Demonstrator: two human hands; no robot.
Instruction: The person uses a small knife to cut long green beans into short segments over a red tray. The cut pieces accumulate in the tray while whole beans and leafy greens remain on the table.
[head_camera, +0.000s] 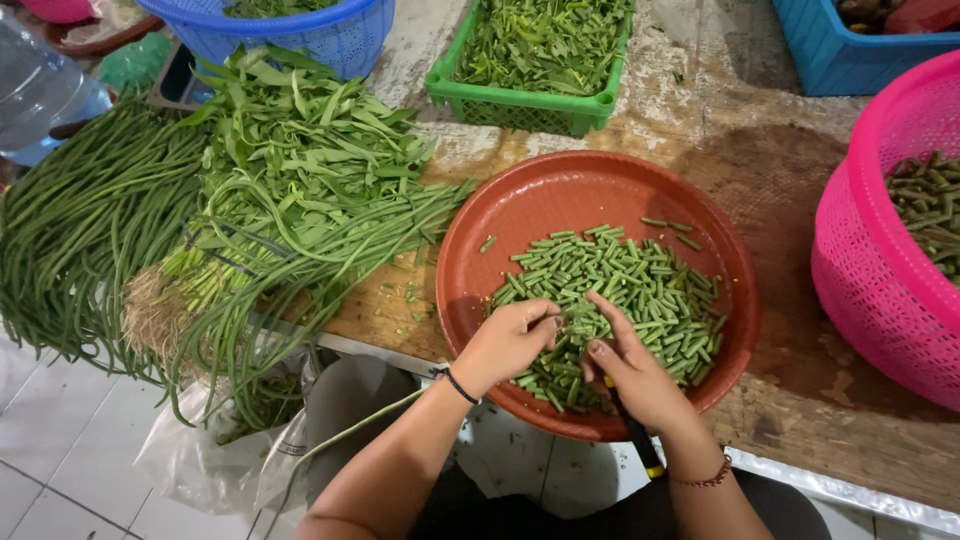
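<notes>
Left hand (505, 340) fingers pinch a cut green bean piece (553, 322); right hand (635, 375) fingers grip a dark-handled knife (640, 440), both over the round red plastic basin (500, 215) on the wooden surface (790, 180). Cut away from fingertips. Uncut long beans (80, 220) lie left.

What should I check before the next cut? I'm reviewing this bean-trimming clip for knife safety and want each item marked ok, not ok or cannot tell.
1. Bean held firmly: left hand pinches a bean over the red bowl: ok.
2. Knife grip: right hand holds a knife with a dark handle: ok.
3. Blade clear of left fingers: blade hidden between the hands: cannot tell.
4. Room in bowl for cut beans: far half bare: ok.
5. Uncut long beans within reach on the wooden table: ok.
6. Bowl seated: near rim overhangs the table edge: not ok.
</notes>
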